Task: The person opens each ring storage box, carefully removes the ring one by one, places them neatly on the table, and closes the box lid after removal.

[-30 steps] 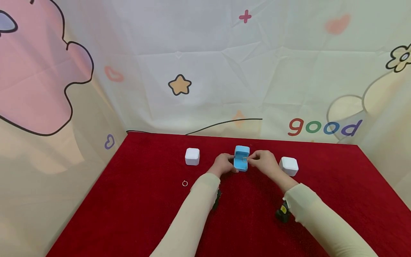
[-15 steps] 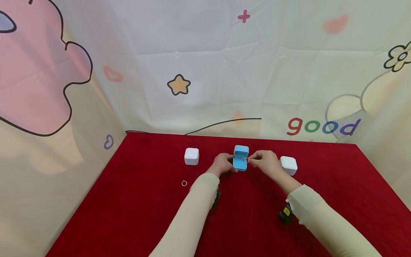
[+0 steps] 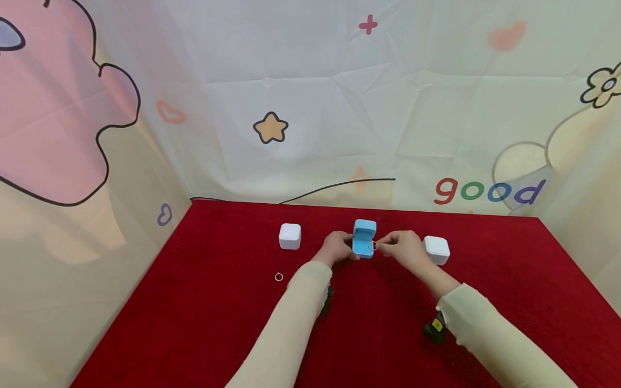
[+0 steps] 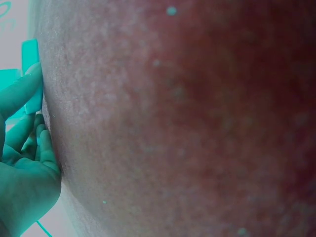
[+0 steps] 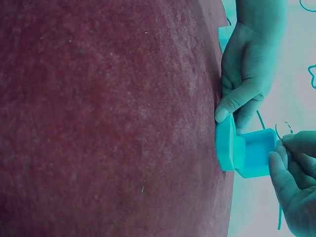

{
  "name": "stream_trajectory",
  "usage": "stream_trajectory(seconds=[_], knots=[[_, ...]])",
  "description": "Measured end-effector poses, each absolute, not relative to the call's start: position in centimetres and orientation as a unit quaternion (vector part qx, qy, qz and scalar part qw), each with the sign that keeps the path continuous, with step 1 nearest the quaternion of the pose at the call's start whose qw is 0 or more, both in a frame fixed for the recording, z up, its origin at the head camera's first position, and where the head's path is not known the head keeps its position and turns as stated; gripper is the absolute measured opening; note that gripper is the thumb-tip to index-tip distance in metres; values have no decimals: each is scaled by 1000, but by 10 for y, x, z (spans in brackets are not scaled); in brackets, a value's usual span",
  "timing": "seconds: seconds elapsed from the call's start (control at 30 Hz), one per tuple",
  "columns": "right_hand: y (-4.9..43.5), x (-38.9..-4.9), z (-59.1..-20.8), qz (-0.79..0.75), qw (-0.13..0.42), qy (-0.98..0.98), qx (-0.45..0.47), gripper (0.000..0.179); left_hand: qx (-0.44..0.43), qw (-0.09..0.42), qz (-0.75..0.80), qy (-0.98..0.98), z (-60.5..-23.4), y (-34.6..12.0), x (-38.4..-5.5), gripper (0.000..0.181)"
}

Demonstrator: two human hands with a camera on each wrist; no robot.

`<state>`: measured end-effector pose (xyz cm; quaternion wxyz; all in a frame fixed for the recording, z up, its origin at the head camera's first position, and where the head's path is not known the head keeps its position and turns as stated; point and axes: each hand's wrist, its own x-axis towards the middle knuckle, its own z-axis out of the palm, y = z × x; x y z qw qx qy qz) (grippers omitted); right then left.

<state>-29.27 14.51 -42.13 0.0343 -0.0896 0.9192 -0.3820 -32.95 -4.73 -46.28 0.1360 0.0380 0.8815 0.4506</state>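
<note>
A light-blue ring box (image 3: 365,228) stands with its lid raised on the red cloth. My left hand (image 3: 336,248) holds the box by its left side; in the left wrist view the thumb (image 4: 33,71) lies against the box (image 4: 30,52). Between thumb and fingertips, my right hand (image 3: 404,249) pinches a thin gold-coloured ring (image 3: 372,242), which overlaps the box's right part in the head view. From the right wrist, the ring (image 5: 277,132) shows as a thin arc above the right fingertips (image 5: 276,160), close to the raised lid.
Left of the box stands a white box (image 3: 290,236), closed. Another white box (image 3: 436,251) is just behind the right wrist. A second ring (image 3: 278,281) lies on the red cloth (image 3: 194,302) near the left forearm. A printed curtain (image 3: 310,161) rises behind the table.
My right hand has drawn slightly right and toward me, and the pinched ring has shifted with it. The left hand and the blue box have stayed in place.
</note>
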Motion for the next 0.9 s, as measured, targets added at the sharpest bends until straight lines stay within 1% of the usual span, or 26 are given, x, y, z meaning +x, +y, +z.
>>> stream_trajectory(seconds=[0.4, 0.9], knots=[[145, -284, -418, -386, 51, 917, -91, 24, 37, 133, 447, 884, -461, -46, -327, 61], [142, -272, -427, -407, 71, 905, -97, 22, 34, 128, 447, 884, -462, -46, -327, 60]])
